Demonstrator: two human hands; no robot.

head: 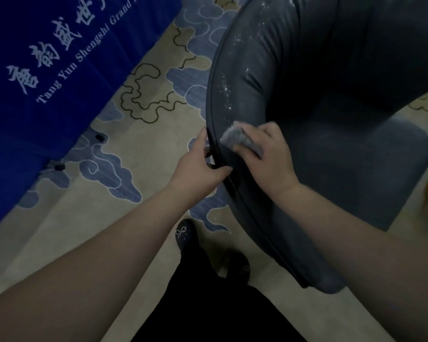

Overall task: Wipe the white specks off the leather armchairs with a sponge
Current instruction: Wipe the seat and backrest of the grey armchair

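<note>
A dark grey-blue leather armchair (331, 70) fills the upper right, seen from behind its curved backrest. White specks (226, 91) run along the inner top of the backrest, from the rim up toward the far side. My right hand (267, 159) holds a grey sponge (235, 138) pressed on the leather just inside the rim, below the specks. My left hand (200, 164) grips the outer rim of the backrest, thumb over the piped edge, close beside the sponge.
A table draped in blue cloth (47, 70) with white lettering stands at the left. Beige carpet (143, 124) with blue cloud patterns lies between it and the chair. My dark shoes (185, 234) and black trousers are at the bottom centre.
</note>
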